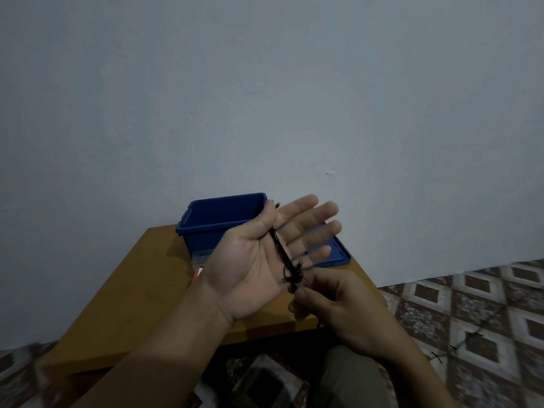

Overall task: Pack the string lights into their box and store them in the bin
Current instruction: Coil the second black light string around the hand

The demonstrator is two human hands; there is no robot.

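Note:
My left hand (250,260) is held palm up over the table with its fingers straight and spread. A dark bundle of string lights (279,248) lies wound across that palm, running from beside the thumb down to the heel of the hand. My right hand (338,304) pinches the wire at the lower end of the bundle, just off the left palm. The open blue bin (217,213) stands at the back of the wooden table (132,290). An orange and white corner of the box (199,273) shows behind my left wrist.
The bin's blue lid (338,254) lies flat on the table to the right of the bin, partly behind my fingers. A loose length of dark wire (459,343) trails over the patterned floor at the right. A plain wall rises right behind the table.

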